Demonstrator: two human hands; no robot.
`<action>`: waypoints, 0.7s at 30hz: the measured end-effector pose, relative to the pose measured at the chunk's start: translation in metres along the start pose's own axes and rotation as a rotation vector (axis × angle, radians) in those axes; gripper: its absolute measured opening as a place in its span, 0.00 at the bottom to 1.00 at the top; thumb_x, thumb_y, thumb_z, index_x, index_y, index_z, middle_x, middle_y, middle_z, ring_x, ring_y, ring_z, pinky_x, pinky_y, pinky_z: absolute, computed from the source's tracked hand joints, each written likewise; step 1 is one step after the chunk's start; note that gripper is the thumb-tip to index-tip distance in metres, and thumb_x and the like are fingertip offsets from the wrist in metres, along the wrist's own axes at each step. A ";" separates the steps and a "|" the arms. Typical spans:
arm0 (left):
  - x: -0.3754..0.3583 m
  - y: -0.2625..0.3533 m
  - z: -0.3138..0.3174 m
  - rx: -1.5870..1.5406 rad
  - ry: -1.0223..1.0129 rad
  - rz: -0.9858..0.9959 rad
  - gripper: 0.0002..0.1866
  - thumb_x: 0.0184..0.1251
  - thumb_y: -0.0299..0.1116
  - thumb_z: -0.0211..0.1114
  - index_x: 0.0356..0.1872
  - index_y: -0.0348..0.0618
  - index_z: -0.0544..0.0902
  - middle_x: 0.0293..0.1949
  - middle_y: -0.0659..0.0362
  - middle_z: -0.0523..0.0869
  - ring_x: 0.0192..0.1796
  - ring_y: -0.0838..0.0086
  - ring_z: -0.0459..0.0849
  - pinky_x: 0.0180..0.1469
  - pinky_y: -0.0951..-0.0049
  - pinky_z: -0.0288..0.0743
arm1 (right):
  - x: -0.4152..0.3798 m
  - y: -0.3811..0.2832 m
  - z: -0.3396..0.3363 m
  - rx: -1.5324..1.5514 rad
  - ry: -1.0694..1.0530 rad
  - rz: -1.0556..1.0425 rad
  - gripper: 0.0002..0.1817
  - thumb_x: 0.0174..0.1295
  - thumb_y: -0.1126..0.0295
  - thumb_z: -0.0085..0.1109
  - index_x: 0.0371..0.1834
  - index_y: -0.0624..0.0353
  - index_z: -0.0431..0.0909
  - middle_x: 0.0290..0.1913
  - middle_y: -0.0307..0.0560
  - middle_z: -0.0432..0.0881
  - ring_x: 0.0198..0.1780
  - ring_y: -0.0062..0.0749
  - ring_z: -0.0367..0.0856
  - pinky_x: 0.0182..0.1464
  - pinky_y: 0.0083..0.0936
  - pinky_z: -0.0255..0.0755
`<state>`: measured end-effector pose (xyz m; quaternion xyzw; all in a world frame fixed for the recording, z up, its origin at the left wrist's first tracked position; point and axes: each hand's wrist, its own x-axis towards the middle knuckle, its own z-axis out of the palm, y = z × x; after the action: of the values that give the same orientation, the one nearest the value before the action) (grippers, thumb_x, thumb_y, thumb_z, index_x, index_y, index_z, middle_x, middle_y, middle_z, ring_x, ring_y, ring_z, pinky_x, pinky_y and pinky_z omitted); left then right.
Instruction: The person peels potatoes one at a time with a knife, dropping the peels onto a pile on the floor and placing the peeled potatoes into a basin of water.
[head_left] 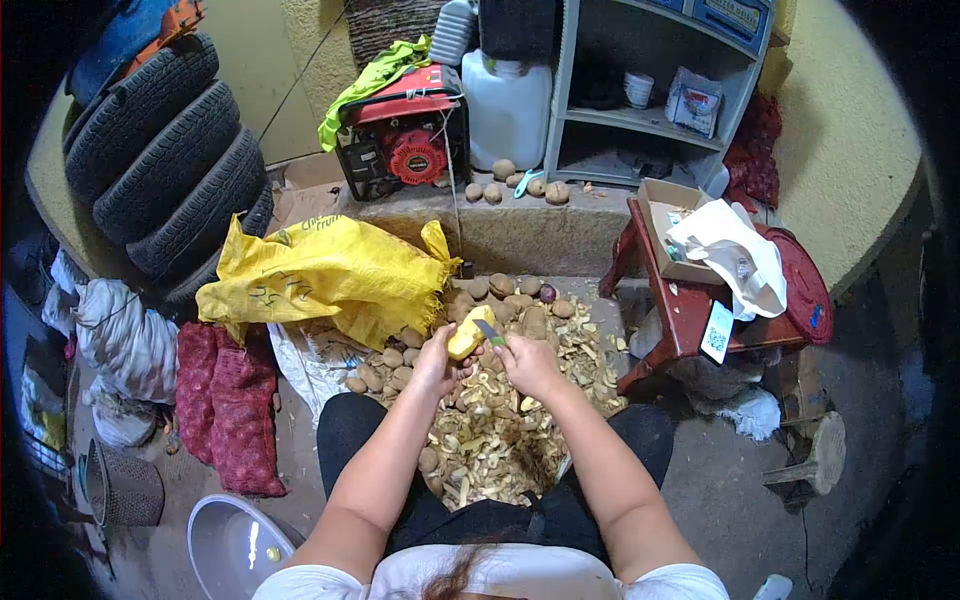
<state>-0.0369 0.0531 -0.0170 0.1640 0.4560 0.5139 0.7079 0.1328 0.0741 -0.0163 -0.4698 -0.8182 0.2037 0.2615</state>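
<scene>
A peeled yellow potato (466,338) rests in my left hand (436,364), whose fingers wrap round its lower left side. My right hand (527,364) grips a small knife (490,332) by its green handle, and the blade lies against the potato's right side. Below both hands spreads a heap of pale and brown peelings (490,440). Unpeeled brown potatoes (502,286) lie behind and to the left of the hands, beside a yellow sack (330,275).
Red net sacks (243,410) and a clear basin (235,550) with a small yellow piece stand at the left. A red stool (655,290) holds a box and a phone at the right. Tyres (150,120), a generator (405,130) and a shelf (655,120) are behind.
</scene>
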 end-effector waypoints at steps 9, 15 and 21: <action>0.003 -0.003 -0.002 0.157 0.066 0.035 0.18 0.65 0.44 0.40 0.43 0.40 0.70 0.24 0.52 0.79 0.18 0.76 0.71 0.16 0.79 0.66 | 0.001 -0.004 0.002 0.006 -0.132 0.026 0.13 0.58 0.60 0.47 0.32 0.60 0.72 0.27 0.59 0.76 0.31 0.52 0.76 0.34 0.40 0.68; 0.001 -0.002 -0.003 0.042 0.021 -0.047 0.18 0.64 0.44 0.41 0.42 0.41 0.70 0.23 0.52 0.79 0.16 0.75 0.70 0.16 0.79 0.67 | 0.003 0.006 0.010 0.359 -0.278 0.094 0.15 0.60 0.58 0.46 0.35 0.59 0.75 0.31 0.59 0.77 0.34 0.50 0.76 0.36 0.35 0.70; 0.010 -0.010 -0.007 -0.018 0.068 -0.123 0.19 0.65 0.47 0.40 0.37 0.41 0.70 0.19 0.54 0.76 0.13 0.76 0.67 0.14 0.77 0.65 | -0.008 -0.015 0.005 -0.223 -0.021 -0.070 0.08 0.53 0.67 0.51 0.27 0.60 0.74 0.25 0.49 0.77 0.32 0.40 0.77 0.32 0.33 0.70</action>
<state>-0.0362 0.0562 -0.0324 0.1117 0.4846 0.4786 0.7237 0.1237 0.0594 -0.0136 -0.4649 -0.8543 0.1072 0.2063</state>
